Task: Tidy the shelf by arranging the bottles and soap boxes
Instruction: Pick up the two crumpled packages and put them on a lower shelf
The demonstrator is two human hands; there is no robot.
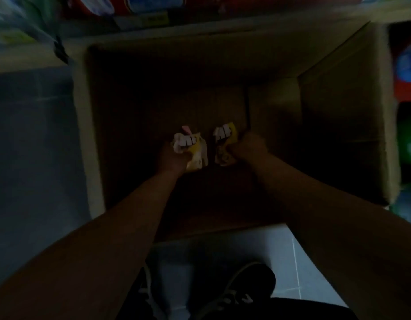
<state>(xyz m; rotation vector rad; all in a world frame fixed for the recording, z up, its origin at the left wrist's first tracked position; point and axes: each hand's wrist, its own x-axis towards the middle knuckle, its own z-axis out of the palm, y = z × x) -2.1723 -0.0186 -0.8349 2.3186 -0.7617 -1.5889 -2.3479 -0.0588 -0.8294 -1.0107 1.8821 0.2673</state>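
Restocking step: left hand and right hand each gripping a yellow-and-white soap packet deep inside the open brown cardboard carton; next, probably lifting both toward the far shelf.

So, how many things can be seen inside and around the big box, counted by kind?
Small yellow-and-white soap packs: 2, one in the left hand at, one in the right hand at
Large open brown cardboard box: 1
Hands: 2
Black shoes: 2, and
Total: 7
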